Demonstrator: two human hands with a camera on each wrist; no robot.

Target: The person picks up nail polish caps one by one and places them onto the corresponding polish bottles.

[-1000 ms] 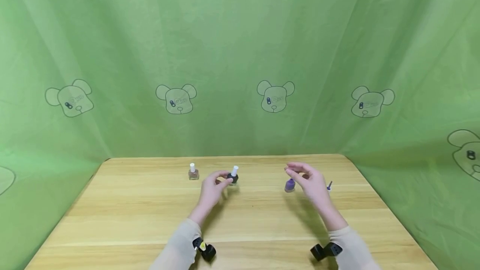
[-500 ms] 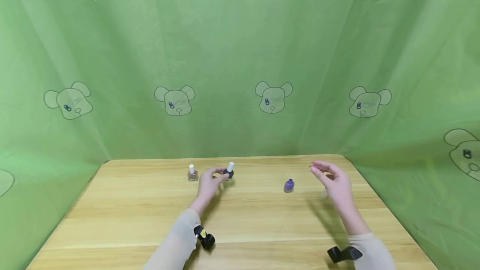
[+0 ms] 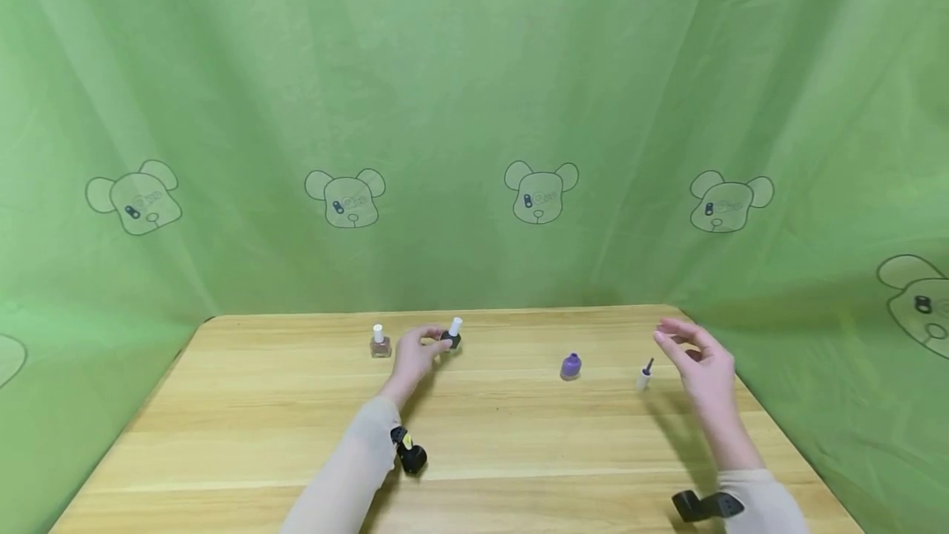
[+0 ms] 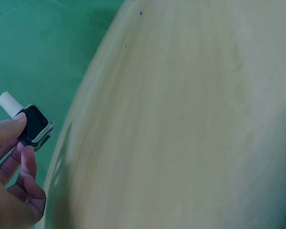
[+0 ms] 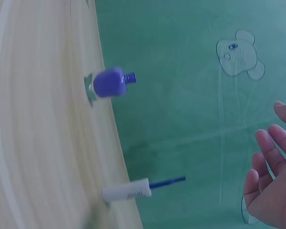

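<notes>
Between thumb and fingers, my left hand (image 3: 413, 359) pinches a black nail polish bottle (image 4: 35, 125) by its side; its white cap (image 4: 10, 104) is on. My right hand (image 3: 704, 369) hovers at the right of the table with loosely bent fingers and nothing in them. Just left of it, a white nail polish cap (image 3: 643, 379) stands on its top, its purple-coated brush (image 5: 168, 182) pointing up. Farther left an uncapped purple nail polish bottle (image 3: 570, 367) stands upright, its bare neck showing.
A mauve nail polish bottle (image 3: 381, 346) with a white cap stands left of my left hand. The wooden table (image 3: 504, 443) ends at a green curtain (image 3: 445, 254) printed with bear heads, behind and at both sides.
My right hand has moved right, from above the purple bottle to past the upturned cap. My left hand has shifted slightly left, still holding the black bottle.
</notes>
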